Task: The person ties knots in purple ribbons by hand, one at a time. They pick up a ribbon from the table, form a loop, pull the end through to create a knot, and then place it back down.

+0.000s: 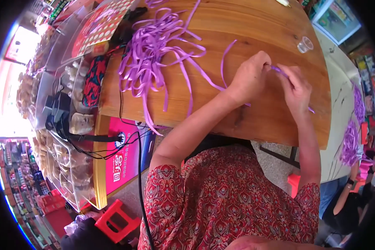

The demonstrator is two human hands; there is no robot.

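Over the wooden table (221,25), a narrow purple ribbon (279,71) is stretched between my two hands. My left hand (252,76) is closed on it, fingers bent inward and partly hidden. My right hand (296,88) pinches the same ribbon a short way to the right, and a purple end shows below its wrist. Another strand (222,66) curves up from the tabletop beside my left hand and passes under my forearm. Further left lies a loose, tangled heap of purple ribbons (148,54), several strands trailing over the near table edge.
A small clear plastic cup (305,44) sits toward the table's right side. Clear bins (58,162) and black cables (104,155) line the left. Purple ribbon bundles (351,143) lie on a white marbled table (339,104), near another person (343,212). A red stool (117,221) stands lower left.
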